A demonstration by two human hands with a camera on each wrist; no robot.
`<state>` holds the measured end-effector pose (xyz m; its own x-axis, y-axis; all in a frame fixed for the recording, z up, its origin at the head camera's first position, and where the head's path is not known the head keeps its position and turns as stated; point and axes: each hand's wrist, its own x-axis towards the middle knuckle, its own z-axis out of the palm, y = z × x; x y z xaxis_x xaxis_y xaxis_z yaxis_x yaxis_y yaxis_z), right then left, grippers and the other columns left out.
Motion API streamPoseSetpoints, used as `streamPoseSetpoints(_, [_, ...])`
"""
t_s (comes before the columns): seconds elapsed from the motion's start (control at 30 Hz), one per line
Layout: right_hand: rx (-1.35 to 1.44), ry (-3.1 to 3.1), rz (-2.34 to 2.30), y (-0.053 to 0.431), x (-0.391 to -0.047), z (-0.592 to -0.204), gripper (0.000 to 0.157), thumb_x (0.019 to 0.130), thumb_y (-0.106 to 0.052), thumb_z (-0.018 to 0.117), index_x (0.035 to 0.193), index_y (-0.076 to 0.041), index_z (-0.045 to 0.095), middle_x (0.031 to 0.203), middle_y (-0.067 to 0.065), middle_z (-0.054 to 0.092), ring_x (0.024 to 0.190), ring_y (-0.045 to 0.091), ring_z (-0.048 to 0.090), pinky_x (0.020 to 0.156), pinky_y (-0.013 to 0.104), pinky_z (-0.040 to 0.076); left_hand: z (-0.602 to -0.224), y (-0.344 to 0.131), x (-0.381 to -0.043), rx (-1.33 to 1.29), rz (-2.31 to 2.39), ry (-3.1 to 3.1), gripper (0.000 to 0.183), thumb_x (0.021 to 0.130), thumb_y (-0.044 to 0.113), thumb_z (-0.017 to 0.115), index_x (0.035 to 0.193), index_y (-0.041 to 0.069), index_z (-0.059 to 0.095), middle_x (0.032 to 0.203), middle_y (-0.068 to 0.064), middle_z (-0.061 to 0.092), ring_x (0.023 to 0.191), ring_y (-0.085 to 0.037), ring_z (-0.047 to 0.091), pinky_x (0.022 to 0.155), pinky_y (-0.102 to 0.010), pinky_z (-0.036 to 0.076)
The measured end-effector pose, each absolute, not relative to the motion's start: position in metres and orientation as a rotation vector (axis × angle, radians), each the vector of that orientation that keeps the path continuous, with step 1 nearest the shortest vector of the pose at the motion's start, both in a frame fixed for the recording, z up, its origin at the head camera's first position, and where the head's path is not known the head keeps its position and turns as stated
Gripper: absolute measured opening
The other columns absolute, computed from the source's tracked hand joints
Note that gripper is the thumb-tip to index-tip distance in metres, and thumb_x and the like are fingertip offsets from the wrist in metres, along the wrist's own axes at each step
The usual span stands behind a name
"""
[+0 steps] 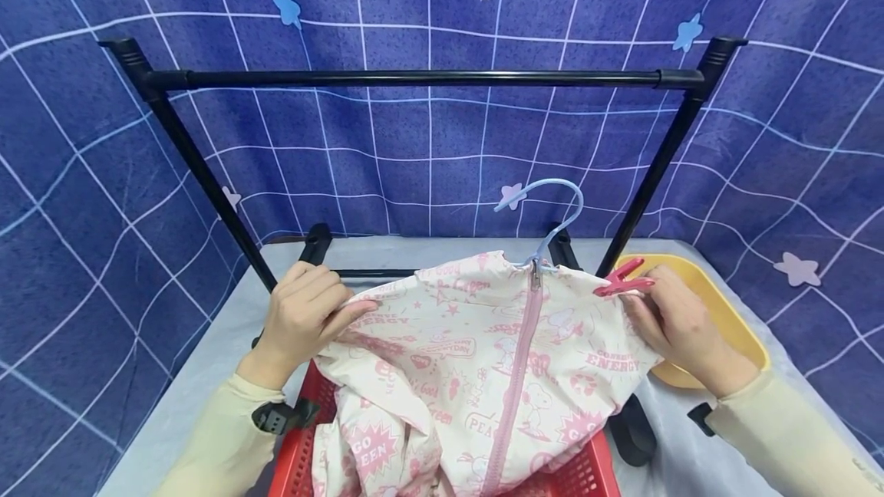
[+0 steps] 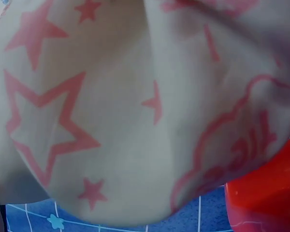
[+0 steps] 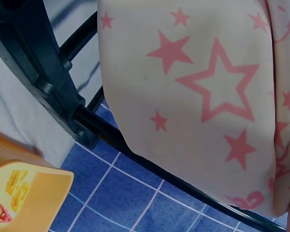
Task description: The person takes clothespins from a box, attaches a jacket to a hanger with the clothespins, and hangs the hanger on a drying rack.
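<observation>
A white jacket with pink print [image 1: 442,343] and a pink zipper hangs spread between both hands. From its collar rises the hook of a light blue hanger [image 1: 580,205]; the hanger's body is hidden inside. My left hand [image 1: 307,313] grips one shoulder, thumb along the fabric's edge. At the other shoulder, my right hand [image 1: 680,320] pinches the cloth beside a red clothespin [image 1: 624,282]. Whether those fingers also hold the clothespin, I cannot tell. Star-printed cloth of the jacket fills most of the left wrist view [image 2: 121,111] and much of the right wrist view [image 3: 193,96].
A black rack with a horizontal bar [image 1: 414,78] stands behind the jacket. Below the cloth is a red basket [image 1: 587,474]. To the right sits a yellow bin [image 1: 739,328]; the right wrist view shows yellow pieces [image 3: 17,188] and a red one inside it.
</observation>
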<state>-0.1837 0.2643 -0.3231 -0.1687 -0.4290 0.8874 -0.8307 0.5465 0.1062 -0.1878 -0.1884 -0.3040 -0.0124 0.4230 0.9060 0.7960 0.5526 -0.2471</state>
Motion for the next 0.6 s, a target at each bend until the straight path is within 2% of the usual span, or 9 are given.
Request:
streamPoseSetpoints(0.13, [1.030, -1.794, 0.499, 0.265, -0.184, -0.327, 0.045, 0.106, -0.034, 0.047, 0.079, 0.002, 0.052, 0.074, 0.009, 0.047, 0.066, 0.019, 0.041, 0.058, 0.026, 0.033, -0.302, -0.186, -0.187, -1.038, -0.377, -1.609, 0.052, 0.101, 0.040, 0.056, 0.059, 0.011, 0.046, 0.055, 0.001, 0.044, 0.049, -0.016, 0.043, 0.057, -0.036, 0.037])
streamPoseSetpoints(0.33, [1.024, -1.792, 0.502, 0.267, -0.187, -0.332, 0.044, 0.106, -0.031, 0.046, 0.079, 0.002, 0.053, 0.072, 0.010, 0.047, 0.066, 0.026, 0.043, 0.065, 0.034, 0.033, -0.300, -0.182, -0.186, -1.028, -0.363, -1.593, 0.052, 0.101, 0.040, 0.057, 0.059, 0.010, 0.047, 0.055, 0.001, 0.045, 0.049, -0.017, 0.044, 0.056, -0.036, 0.037])
streamPoseSetpoints(0.6, [1.016, -1.821, 0.489, 0.272, -0.188, -0.335, 0.043, 0.105, -0.033, 0.048, 0.079, 0.000, 0.054, 0.071, 0.008, 0.045, 0.065, 0.024, 0.041, 0.067, 0.035, 0.031, -0.297, -0.178, -0.186, -1.021, -0.366, -1.582, 0.053, 0.100, 0.040, 0.058, 0.058, 0.010, 0.046, 0.054, 0.000, 0.045, 0.048, -0.017, 0.043, 0.056, -0.036, 0.037])
